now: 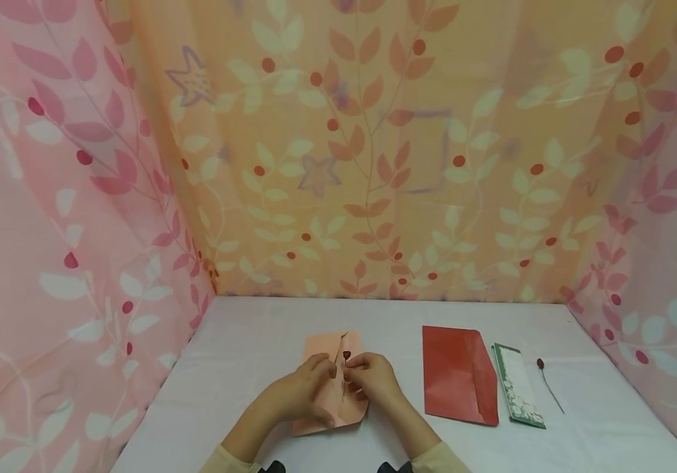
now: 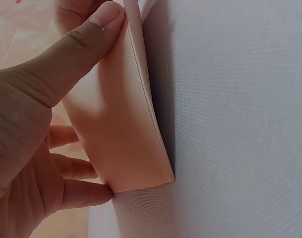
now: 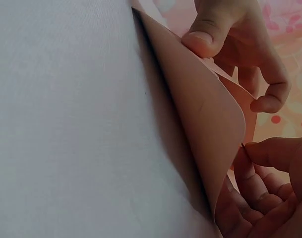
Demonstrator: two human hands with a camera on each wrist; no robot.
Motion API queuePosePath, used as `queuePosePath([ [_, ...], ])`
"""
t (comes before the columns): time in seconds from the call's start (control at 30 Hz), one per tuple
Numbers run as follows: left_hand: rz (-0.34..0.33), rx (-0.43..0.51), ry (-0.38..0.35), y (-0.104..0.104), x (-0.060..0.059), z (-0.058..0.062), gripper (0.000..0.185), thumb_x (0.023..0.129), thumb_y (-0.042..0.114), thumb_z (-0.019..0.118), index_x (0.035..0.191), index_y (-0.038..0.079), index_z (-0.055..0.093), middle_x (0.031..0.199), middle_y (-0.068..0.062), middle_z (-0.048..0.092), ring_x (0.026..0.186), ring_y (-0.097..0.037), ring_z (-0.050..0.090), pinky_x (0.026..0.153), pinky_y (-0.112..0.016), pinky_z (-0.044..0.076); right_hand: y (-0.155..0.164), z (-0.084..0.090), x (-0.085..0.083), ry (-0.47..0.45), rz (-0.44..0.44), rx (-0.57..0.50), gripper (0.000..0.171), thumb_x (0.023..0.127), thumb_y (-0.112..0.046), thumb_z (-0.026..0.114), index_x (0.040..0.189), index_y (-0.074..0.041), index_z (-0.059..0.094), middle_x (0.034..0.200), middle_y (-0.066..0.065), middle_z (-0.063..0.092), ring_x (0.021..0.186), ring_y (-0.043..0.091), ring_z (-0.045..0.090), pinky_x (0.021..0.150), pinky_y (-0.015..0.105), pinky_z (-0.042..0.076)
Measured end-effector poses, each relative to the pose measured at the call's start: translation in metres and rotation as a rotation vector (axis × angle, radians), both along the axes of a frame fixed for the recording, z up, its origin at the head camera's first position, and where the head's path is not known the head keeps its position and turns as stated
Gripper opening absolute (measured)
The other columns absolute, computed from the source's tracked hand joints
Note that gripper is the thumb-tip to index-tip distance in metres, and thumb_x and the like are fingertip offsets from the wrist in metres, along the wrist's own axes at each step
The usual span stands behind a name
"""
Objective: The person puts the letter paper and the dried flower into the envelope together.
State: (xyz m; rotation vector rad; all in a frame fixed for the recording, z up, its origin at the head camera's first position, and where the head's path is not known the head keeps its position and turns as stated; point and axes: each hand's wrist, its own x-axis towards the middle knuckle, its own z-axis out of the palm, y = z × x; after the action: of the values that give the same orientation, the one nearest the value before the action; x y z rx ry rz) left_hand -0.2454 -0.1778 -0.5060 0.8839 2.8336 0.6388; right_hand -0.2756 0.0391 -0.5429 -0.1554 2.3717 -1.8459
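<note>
The pink envelope [image 1: 334, 384], smooth matte paper, lies flat on the white woven cloth of the table [image 1: 244, 355], near its front edge. The left hand [image 1: 300, 394] grips the envelope's left edge, thumb curled over the top. The right hand [image 1: 374, 380] pinches a thin wire stem with a small red bud [image 1: 346, 355] at the envelope's opening. To the right lie a red envelope [image 1: 459, 382], a green-edged rectangular card [image 1: 518, 386] and a second stem [image 1: 549, 383].
</note>
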Motion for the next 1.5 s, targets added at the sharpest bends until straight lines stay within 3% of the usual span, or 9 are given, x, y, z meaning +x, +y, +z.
queuePosePath([
  [0.37,-0.026,0.025,0.027,0.0,0.004,0.007,0.081,0.069,0.057,0.088,0.128,0.022,0.046,0.155,-0.016,0.038,0.136,-0.033,0.05,0.099,-0.047,0.053,-0.012,0.0,0.004,0.045,-0.014,0.019,0.014,0.086,-0.008,0.075,0.097,0.0,0.071,0.078,0.009,0.075,0.064,0.017,0.071,0.049,0.031,0.057],
  [0.8,-0.019,0.002,0.04,-0.001,0.004,0.006,0.083,0.068,0.059,0.087,0.129,0.021,0.045,0.156,-0.017,0.039,0.138,-0.036,0.049,0.102,-0.049,0.052,-0.026,-0.006,0.001,0.081,-0.036,0.07,0.013,0.084,-0.017,0.078,0.092,-0.007,0.075,0.073,0.0,0.071,0.051,0.012,0.063,0.043,0.031,0.054],
  [1.17,-0.035,0.004,0.066,-0.001,0.003,0.002,0.084,0.068,0.063,0.085,0.129,0.022,0.044,0.154,-0.012,0.04,0.138,-0.033,0.049,0.101,-0.046,0.053,-0.029,-0.006,0.0,0.131,0.024,0.111,0.017,0.081,-0.005,0.067,0.096,-0.004,0.076,0.07,0.0,0.07,0.051,0.011,0.063,0.046,0.026,0.051],
  [1.5,-0.056,0.019,0.057,-0.002,0.003,0.0,0.085,0.068,0.063,0.083,0.13,0.02,0.043,0.155,-0.017,0.039,0.139,-0.036,0.048,0.103,-0.049,0.052,-0.03,-0.008,-0.002,0.189,0.051,0.281,0.013,0.079,-0.006,0.067,0.083,-0.016,0.075,0.07,-0.007,0.066,0.06,0.01,0.058,0.053,0.028,0.047],
])
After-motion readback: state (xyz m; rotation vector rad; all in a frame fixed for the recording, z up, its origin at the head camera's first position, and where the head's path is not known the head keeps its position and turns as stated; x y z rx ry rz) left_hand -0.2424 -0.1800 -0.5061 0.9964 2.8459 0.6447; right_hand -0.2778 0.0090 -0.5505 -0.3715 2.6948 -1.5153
